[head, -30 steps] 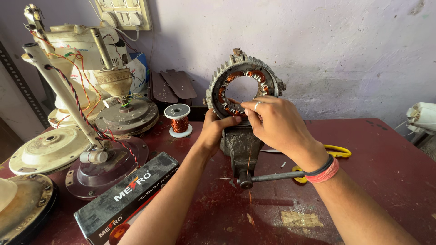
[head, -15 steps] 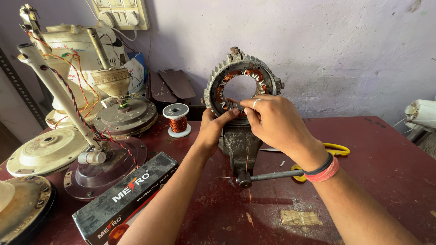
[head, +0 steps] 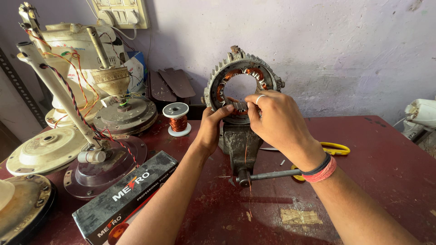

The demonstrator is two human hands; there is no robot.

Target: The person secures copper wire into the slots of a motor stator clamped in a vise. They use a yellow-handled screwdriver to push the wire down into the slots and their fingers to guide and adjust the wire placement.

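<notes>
At frame centre, a ring-shaped stator with copper windings is clamped upright in a bench vise on the worktop. Its lower rim is pinched by the left hand and right hand, fingers closed.

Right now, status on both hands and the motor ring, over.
Left hand and right hand both pinching at the lower inner edge of the motor ring. Ring upright, clamped in the vise. Vise handle sticks out under the right wrist.

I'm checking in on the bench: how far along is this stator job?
Done: the stator sits upright in the vise, with copper coils in its upper slots. In hand: left hand and right hand work at the lower slots. Left: hard to tell; a wire spool stands by.
</notes>
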